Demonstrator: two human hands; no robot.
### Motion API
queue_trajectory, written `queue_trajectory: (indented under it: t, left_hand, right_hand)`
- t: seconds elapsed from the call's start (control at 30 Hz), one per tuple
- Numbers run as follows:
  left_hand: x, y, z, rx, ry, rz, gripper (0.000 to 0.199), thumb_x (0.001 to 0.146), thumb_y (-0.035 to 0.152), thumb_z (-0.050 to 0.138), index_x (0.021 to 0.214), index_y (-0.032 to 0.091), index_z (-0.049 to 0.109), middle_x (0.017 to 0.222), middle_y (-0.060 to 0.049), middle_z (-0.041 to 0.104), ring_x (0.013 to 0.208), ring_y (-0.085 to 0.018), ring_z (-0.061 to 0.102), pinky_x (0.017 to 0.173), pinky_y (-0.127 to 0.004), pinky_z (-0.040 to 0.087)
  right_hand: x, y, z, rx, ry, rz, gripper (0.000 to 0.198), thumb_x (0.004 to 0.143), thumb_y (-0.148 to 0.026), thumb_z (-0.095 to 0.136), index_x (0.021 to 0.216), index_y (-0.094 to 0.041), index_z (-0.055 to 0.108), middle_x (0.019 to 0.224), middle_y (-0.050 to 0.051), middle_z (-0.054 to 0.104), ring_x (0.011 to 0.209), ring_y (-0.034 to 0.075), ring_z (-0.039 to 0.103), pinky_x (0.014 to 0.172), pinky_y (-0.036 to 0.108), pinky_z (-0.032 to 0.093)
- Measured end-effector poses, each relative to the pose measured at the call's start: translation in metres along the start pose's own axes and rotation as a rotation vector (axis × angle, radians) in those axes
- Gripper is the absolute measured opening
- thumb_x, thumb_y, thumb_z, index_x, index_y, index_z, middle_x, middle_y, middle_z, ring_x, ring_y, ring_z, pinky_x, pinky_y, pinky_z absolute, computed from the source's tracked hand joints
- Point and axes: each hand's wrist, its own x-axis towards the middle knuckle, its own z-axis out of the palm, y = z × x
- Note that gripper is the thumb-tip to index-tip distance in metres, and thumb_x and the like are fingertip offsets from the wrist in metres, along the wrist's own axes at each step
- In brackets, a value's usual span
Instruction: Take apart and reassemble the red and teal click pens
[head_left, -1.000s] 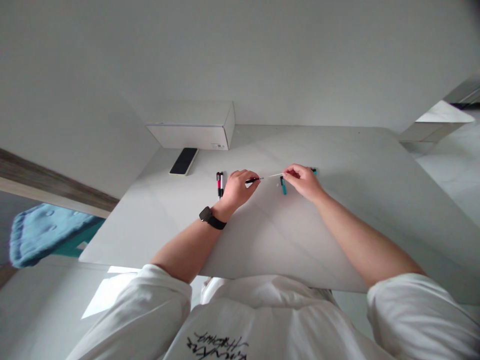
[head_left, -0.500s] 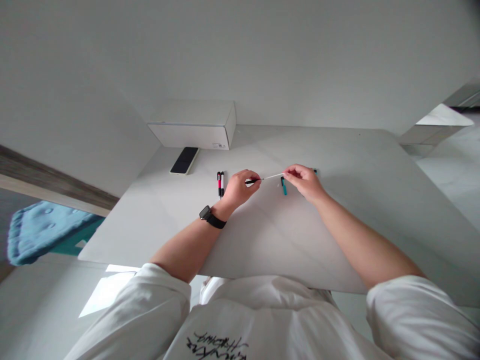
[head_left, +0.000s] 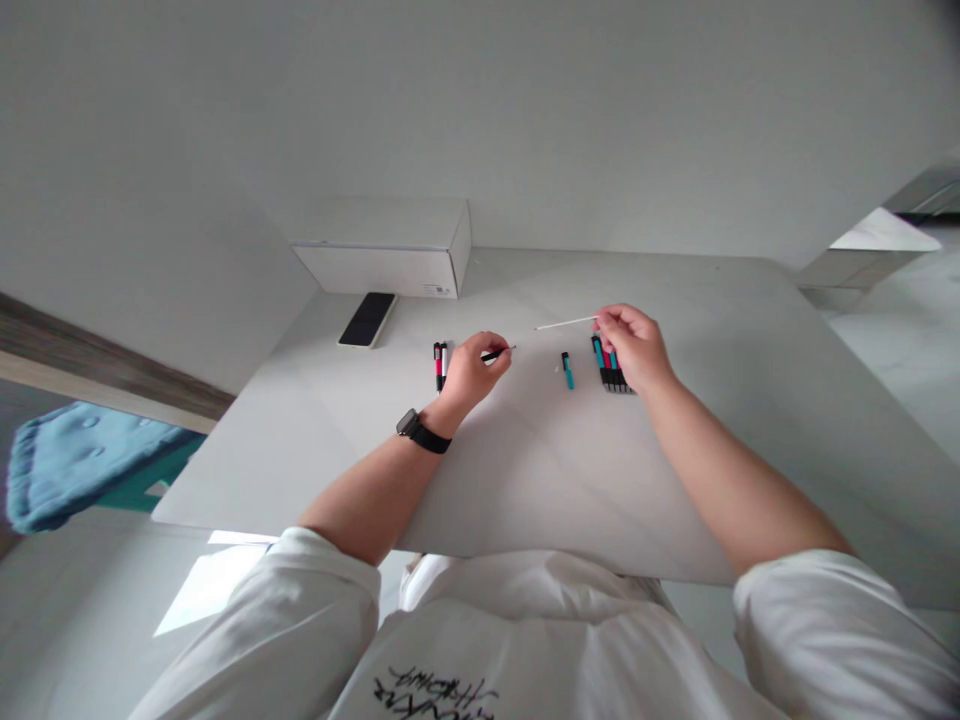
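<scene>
My left hand is closed around a black pen part, whose thin tip points right; the rest of it is hidden in the fingers. Between thumb and fingers, my right hand pinches one end of a thin white pen refill, held level and apart from the black part. Below the refill, a short teal and black pen barrel lies on the table. Several pens with teal, red and black parts lie side by side, partly under my right hand. Left of my left hand are a red pen and a white pen.
A phone lies on the white table at the back left, before a long white box against the wall. A blue cushioned stool stands beyond the table's left edge.
My right hand has moved up and right, drawing the white refill away from the black pen part. The row of pens has come into view. My left hand has shifted slightly left.
</scene>
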Motion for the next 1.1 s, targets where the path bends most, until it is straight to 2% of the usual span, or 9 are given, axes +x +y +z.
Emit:
queue_trajectory:
  t: [0.1, 0.2, 0.27, 0.4, 0.57, 0.73, 0.87, 0.97, 1.1]
  left_hand:
    - [0.0, -0.004, 0.0, 0.01, 0.018, -0.012, 0.004, 0.091, 0.019, 0.07, 0.092, 0.022, 0.072, 0.092, -0.003, 0.078, 0.089, -0.018, 0.071, 0.087, -0.033, 0.058]
    - [0.001, -0.008, 0.001, 0.015, 0.019, -0.011, 0.002, 0.091, 0.021, 0.07, 0.092, 0.021, 0.072, 0.092, -0.003, 0.078, 0.088, -0.018, 0.072, 0.087, -0.034, 0.058]
    - [0.0, -0.01, 0.002, 0.017, 0.02, -0.004, 0.002, 0.091, 0.021, 0.07, 0.092, 0.022, 0.072, 0.092, -0.003, 0.077, 0.087, -0.018, 0.071, 0.086, -0.034, 0.058]
    - [-0.001, -0.011, 0.004, 0.039, 0.008, 0.026, 0.002, 0.091, 0.02, 0.07, 0.09, 0.022, 0.071, 0.09, -0.003, 0.076, 0.086, -0.018, 0.071, 0.083, -0.034, 0.057]
    - [-0.003, -0.009, 0.003, 0.1, -0.016, 0.08, 0.003, 0.091, 0.019, 0.069, 0.092, 0.022, 0.07, 0.09, -0.003, 0.074, 0.086, -0.018, 0.069, 0.083, -0.034, 0.055]
    - [-0.004, -0.01, 0.003, 0.134, -0.028, 0.09, 0.004, 0.092, 0.018, 0.069, 0.092, 0.022, 0.07, 0.09, -0.002, 0.074, 0.086, -0.018, 0.069, 0.083, -0.033, 0.055]
    - [-0.004, -0.008, 0.003, 0.135, -0.045, 0.089, 0.005, 0.092, 0.018, 0.068, 0.093, 0.023, 0.07, 0.091, -0.003, 0.074, 0.087, -0.018, 0.07, 0.083, -0.033, 0.055]
    - [-0.004, -0.007, 0.002, 0.139, -0.047, 0.094, 0.005, 0.092, 0.018, 0.068, 0.093, 0.023, 0.07, 0.092, -0.003, 0.074, 0.088, -0.018, 0.07, 0.083, -0.033, 0.055]
    - [-0.004, -0.005, 0.003, 0.142, -0.043, 0.104, 0.005, 0.092, 0.018, 0.068, 0.093, 0.023, 0.069, 0.092, -0.003, 0.074, 0.087, -0.018, 0.069, 0.083, -0.033, 0.055]
  right_hand:
    - [0.008, -0.013, -0.008, 0.005, 0.01, -0.046, 0.039, 0.089, -0.064, 0.074, 0.096, -0.025, 0.073, 0.086, 0.002, 0.068, 0.061, 0.011, 0.049, 0.053, 0.025, 0.038]
    - [0.016, -0.018, -0.011, -0.096, -0.037, -0.018, 0.04, 0.092, -0.064, 0.07, 0.096, -0.024, 0.072, 0.085, 0.002, 0.068, 0.063, 0.012, 0.051, 0.056, 0.025, 0.04]
    - [0.023, -0.015, -0.008, -0.251, -0.134, 0.027, 0.041, 0.093, -0.063, 0.066, 0.096, -0.023, 0.072, 0.084, 0.003, 0.069, 0.065, 0.013, 0.053, 0.059, 0.026, 0.041]
    - [0.04, -0.002, 0.011, -0.681, -0.425, 0.107, 0.036, 0.096, -0.055, 0.064, 0.089, -0.022, 0.076, 0.08, 0.005, 0.072, 0.071, 0.018, 0.059, 0.066, 0.03, 0.041]
    - [0.06, 0.004, 0.046, -1.022, -0.635, 0.199, 0.022, 0.093, -0.037, 0.068, 0.082, -0.024, 0.08, 0.083, 0.011, 0.076, 0.078, 0.025, 0.067, 0.074, 0.037, 0.046]
    - [0.065, 0.0, 0.071, -1.2, -0.663, 0.223, 0.021, 0.09, -0.032, 0.071, 0.079, -0.019, 0.082, 0.085, 0.02, 0.076, 0.088, 0.034, 0.072, 0.08, 0.044, 0.049]
    - [0.066, 0.004, 0.073, -1.252, -0.632, 0.224, 0.025, 0.092, -0.036, 0.068, 0.083, -0.018, 0.083, 0.087, 0.023, 0.076, 0.09, 0.035, 0.072, 0.08, 0.046, 0.051]
    - [0.061, 0.009, 0.064, -1.215, -0.517, 0.195, 0.025, 0.092, -0.04, 0.069, 0.085, -0.021, 0.082, 0.088, 0.02, 0.077, 0.091, 0.033, 0.072, 0.081, 0.044, 0.051]
    - [0.042, 0.006, 0.055, -0.984, -0.319, 0.036, 0.022, 0.096, -0.038, 0.063, 0.096, -0.024, 0.08, 0.101, 0.013, 0.079, 0.096, 0.027, 0.07, 0.086, 0.038, 0.05]
